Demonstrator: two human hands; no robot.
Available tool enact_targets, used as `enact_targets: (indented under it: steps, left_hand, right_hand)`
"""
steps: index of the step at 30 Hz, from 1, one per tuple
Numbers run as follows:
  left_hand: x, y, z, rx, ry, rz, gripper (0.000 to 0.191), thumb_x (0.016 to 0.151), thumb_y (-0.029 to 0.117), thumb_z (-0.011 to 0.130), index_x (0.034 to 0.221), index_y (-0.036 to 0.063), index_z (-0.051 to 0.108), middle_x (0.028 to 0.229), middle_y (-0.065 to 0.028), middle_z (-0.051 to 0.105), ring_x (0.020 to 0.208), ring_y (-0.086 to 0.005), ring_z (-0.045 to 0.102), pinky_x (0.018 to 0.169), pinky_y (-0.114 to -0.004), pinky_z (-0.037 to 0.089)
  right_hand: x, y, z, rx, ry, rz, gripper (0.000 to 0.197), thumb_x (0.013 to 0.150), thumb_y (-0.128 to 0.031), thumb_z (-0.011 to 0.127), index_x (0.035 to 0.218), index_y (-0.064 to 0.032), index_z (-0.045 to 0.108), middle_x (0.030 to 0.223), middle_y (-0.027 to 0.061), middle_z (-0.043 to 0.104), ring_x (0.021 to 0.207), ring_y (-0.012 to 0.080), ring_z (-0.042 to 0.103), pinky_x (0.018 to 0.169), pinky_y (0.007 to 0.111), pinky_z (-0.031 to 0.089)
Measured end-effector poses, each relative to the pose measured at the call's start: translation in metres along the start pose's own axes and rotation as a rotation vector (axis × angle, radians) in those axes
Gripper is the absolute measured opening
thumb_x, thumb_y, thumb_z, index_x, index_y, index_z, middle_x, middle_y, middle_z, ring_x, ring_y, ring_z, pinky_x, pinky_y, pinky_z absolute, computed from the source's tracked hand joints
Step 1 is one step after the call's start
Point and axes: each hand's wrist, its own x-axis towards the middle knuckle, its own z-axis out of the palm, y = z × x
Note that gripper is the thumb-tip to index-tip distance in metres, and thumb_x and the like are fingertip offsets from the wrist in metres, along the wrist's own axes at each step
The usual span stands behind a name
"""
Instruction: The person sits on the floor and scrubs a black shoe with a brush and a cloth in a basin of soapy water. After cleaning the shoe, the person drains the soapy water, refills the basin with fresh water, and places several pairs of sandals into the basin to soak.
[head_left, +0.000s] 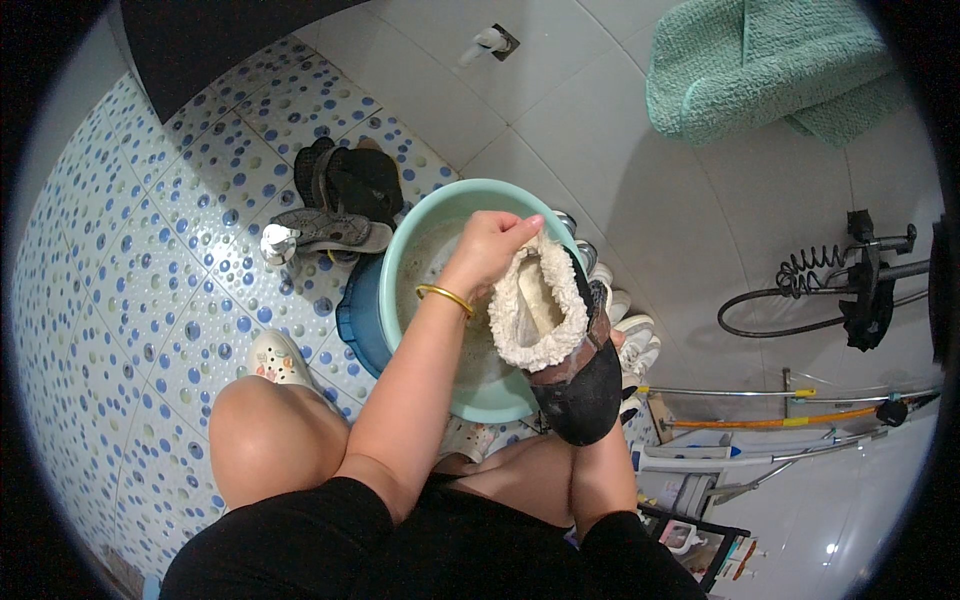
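A black and brown shoe (577, 397) with a cream fleece lining is held tilted over the right side of a mint-green plastic basin (487, 409). My left hand (491, 251), with a gold bangle at the wrist, grips the fleece collar at the shoe's heel end. Most of my right hand (618, 339) is hidden behind the shoe; a fingertip shows at its right edge, and the hand supports it from there. Cloudy, sudsy water (431, 259) lies in the basin. The basin rests against or over a blue tub (362, 315).
Dark shoes and a grey sandal (330, 229) lie left of the basin, near a metal fitting (279, 244). White shoes (636, 337) stand along the wall at right. Beyond them are mop poles (735, 424), a shower hose (780, 334) and a hanging green towel (750, 90).
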Motion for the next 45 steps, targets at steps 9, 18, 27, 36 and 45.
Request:
enact_targets:
  steps: [9,18,27,36,45]
  left_hand:
    - [0.000,-0.014,-0.001,-0.398,-0.037,-0.105,0.022,0.078,0.016,0.061,0.092,0.0008,0.054,0.078,-0.0088,0.059,0.065,-0.0140,0.058,0.059,-0.026,0.048]
    - [-0.001,-0.024,-0.004,-0.294,-0.464,-0.127,0.043,0.087,0.038,0.043,0.113,0.0038,0.048,0.106,-0.0077,0.052,0.097,-0.0140,0.051,0.083,-0.028,0.043]
    - [0.001,-0.052,-0.001,-0.671,-0.164,-0.293,0.036,0.081,0.029,0.053,0.101,-0.0008,0.053,0.098,-0.0096,0.058,0.087,-0.0167,0.057,0.077,-0.029,0.045]
    - [0.018,-0.109,-0.016,-0.760,0.222,-0.309,0.033,0.078,0.023,0.056,0.096,-0.0033,0.056,0.091,-0.0107,0.060,0.082,-0.0188,0.058,0.072,-0.029,0.045]
    - [-0.005,-0.129,0.011,-0.319,0.177,-0.929,0.050,0.079,0.049,0.040,0.096,0.0060,0.058,0.091,-0.0145,0.060,0.077,-0.0254,0.059,0.063,-0.054,0.047]
  right_hand:
    - [-0.002,-0.002,-0.001,-0.013,0.013,-0.009,0.046,0.069,-0.023,0.059,0.108,-0.0018,0.049,0.101,0.0105,0.056,0.088,0.0236,0.055,0.079,0.036,0.046]
    - [0.006,-0.009,-0.006,-0.007,0.031,-0.032,0.042,0.071,-0.023,0.058,0.107,-0.0020,0.050,0.100,0.0102,0.056,0.087,0.0231,0.056,0.079,0.036,0.046]
    - [0.018,-0.020,-0.018,-0.038,0.100,-0.039,0.038,0.073,-0.023,0.056,0.105,-0.0022,0.051,0.099,0.0098,0.057,0.086,0.0226,0.056,0.078,0.036,0.047]
    - [0.037,-0.039,-0.051,-0.009,0.354,-0.105,0.027,0.083,-0.023,0.047,0.099,-0.0033,0.055,0.096,0.0089,0.059,0.086,0.0219,0.057,0.077,0.037,0.047]
    - [0.043,-0.033,-0.058,-0.315,0.596,-0.444,0.040,0.081,-0.042,0.051,0.098,-0.0060,0.049,0.085,0.0056,0.052,0.083,0.0214,0.052,0.078,0.036,0.042]
